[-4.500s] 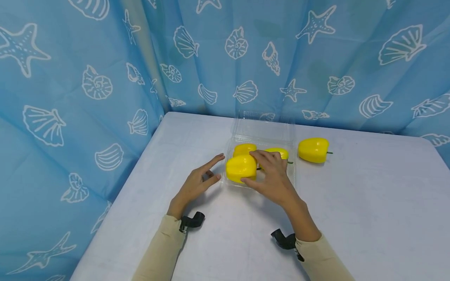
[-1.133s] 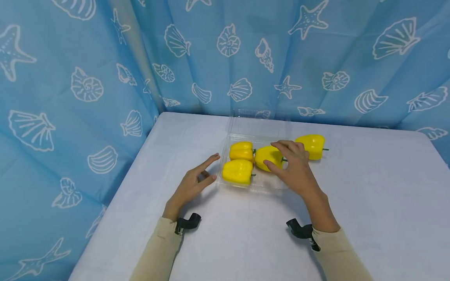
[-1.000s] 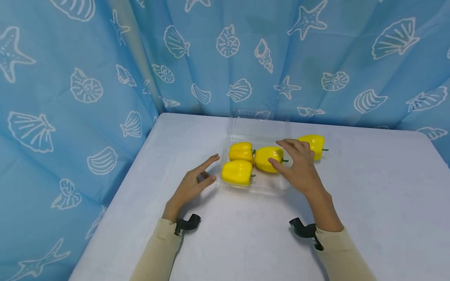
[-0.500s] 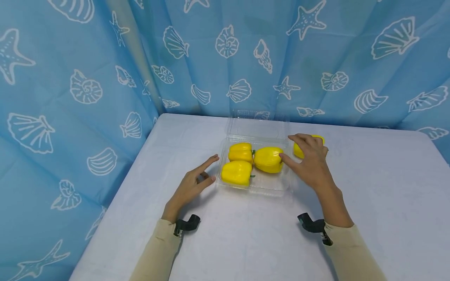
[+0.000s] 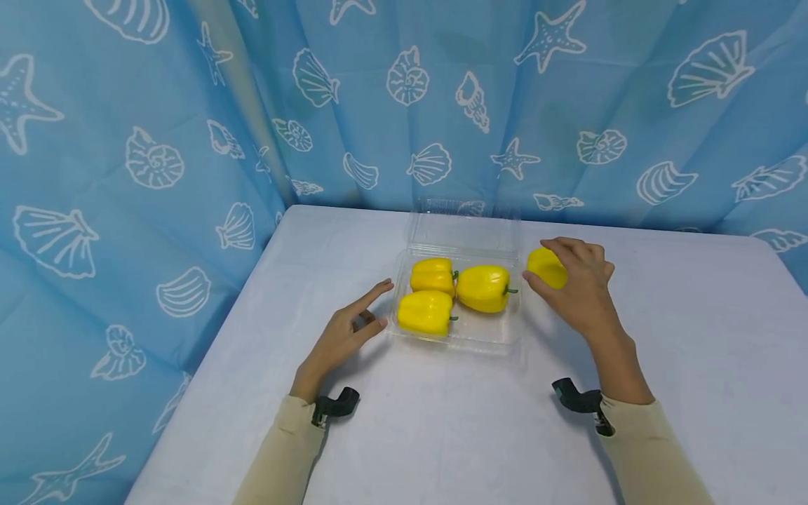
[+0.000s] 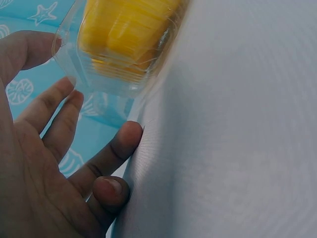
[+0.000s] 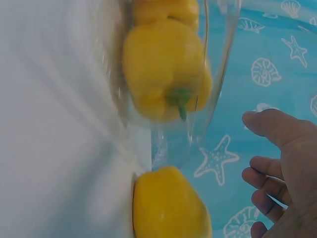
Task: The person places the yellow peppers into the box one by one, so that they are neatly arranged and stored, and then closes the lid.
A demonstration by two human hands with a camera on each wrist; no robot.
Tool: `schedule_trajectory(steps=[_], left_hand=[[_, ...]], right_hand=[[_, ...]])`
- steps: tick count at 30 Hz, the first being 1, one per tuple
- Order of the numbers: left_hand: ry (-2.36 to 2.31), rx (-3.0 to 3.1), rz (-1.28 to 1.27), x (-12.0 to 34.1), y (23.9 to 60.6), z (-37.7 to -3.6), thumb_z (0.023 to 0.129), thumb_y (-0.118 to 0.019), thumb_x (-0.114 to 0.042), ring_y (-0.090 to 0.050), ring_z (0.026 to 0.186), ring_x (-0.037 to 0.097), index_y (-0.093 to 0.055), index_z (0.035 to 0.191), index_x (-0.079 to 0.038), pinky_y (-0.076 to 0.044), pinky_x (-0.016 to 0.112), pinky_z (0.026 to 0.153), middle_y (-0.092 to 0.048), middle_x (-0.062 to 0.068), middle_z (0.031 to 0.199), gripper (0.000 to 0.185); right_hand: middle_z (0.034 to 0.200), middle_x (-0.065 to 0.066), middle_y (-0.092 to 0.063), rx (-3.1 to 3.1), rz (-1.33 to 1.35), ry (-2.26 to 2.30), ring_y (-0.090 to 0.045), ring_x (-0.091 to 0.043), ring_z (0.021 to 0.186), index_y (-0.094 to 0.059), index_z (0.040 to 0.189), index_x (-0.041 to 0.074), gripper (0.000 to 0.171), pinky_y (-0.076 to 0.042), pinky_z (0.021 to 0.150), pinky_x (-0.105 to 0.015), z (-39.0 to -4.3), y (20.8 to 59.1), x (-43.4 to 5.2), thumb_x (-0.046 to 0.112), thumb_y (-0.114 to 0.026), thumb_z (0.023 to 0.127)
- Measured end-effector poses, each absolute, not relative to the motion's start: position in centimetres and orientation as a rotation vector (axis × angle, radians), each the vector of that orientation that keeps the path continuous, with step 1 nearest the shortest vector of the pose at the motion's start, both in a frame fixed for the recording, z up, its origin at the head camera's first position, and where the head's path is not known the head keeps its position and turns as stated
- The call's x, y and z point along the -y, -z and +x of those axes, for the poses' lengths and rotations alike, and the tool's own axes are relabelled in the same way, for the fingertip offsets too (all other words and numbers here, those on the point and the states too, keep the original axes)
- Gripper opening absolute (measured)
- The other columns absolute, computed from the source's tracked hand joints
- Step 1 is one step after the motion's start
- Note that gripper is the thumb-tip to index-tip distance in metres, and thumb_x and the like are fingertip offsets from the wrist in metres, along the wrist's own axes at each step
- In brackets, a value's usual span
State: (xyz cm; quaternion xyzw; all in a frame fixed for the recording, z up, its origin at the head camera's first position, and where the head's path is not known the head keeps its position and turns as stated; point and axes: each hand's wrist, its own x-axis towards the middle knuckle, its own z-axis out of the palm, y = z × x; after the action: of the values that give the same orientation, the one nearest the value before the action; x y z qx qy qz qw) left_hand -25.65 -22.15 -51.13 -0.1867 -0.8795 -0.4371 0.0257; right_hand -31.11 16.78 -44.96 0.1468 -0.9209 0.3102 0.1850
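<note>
Three yellow bell peppers with green stems lie in a clear plastic clamshell box point(image 5: 482, 341): a back-left pepper point(image 5: 432, 275), a front-left pepper point(image 5: 424, 313) and a right pepper point(image 5: 482, 288). My left hand point(image 5: 346, 334) is at the box's left side, its extended fingertips touching or very close to the clear wall point(image 6: 111, 85). Just right of the box, a fourth yellow bell pepper point(image 5: 546, 268) lies on the table, partly hidden behind my right hand point(image 5: 581, 291). That hand's thumb and fingers are spread, and the right wrist view shows them apart from the outer pepper point(image 7: 169, 206).
The box's transparent lid point(image 5: 463, 228) stands raised at the back, near the far edge of the white-covered table point(image 5: 404, 435). A blue curtain point(image 5: 366, 105) with white shells and starfish hangs behind and along the left. Dark wrist-worn cameras point(image 5: 337, 403) sit on both wrists.
A pepper has been set down at the front left, and another shifted in the box. My right hand has let go and moved right to the outer pepper. The left hand stays almost still.
</note>
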Motion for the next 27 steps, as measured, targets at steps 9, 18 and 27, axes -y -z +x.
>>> schedule_trajectory(steps=[9, 18, 27], left_hand=[[1.347, 2.729, -0.568, 22.1, 51.1, -25.7, 0.099, -0.061, -0.028, -0.058, 0.089, 0.017, -0.038, 0.155, -0.033, -0.048, 0.034, 0.073, -0.037, -0.016, 0.157, 0.060], [1.342, 2.729, -0.570, 22.0, 50.8, -25.6, 0.099, -0.061, -0.026, -0.058, 0.089, 0.017, -0.039, 0.155, -0.032, -0.048, 0.034, 0.072, -0.036, -0.015, 0.157, 0.061], [1.344, 2.728, -0.577, 22.2, 51.0, -25.7, 0.099, -0.061, -0.027, -0.058, 0.089, 0.016, -0.039, 0.155, -0.034, -0.049, 0.033, 0.072, -0.035, -0.015, 0.158, 0.060]], right_hand=[[0.140, -0.022, -0.046, 2.651, 0.382, -0.802, -0.029, -0.044, 0.128, -0.056, 0.137, 0.002, 0.063, -0.016, 0.093, -0.064, -32.0, 45.5, -18.7, 0.026, -0.081, 0.084], [0.146, -0.023, -0.040, 2.715, 0.350, -0.803, -0.026, -0.046, 0.129, -0.051, 0.142, 0.003, 0.069, -0.014, 0.093, -0.066, -32.8, 45.7, -19.9, 0.032, -0.079, 0.086], [0.147, -0.023, -0.039, 2.748, 0.361, -0.787, -0.026, -0.047, 0.129, -0.049, 0.143, 0.002, 0.074, -0.014, 0.090, -0.065, -33.6, 46.3, -20.7, 0.033, -0.081, 0.084]])
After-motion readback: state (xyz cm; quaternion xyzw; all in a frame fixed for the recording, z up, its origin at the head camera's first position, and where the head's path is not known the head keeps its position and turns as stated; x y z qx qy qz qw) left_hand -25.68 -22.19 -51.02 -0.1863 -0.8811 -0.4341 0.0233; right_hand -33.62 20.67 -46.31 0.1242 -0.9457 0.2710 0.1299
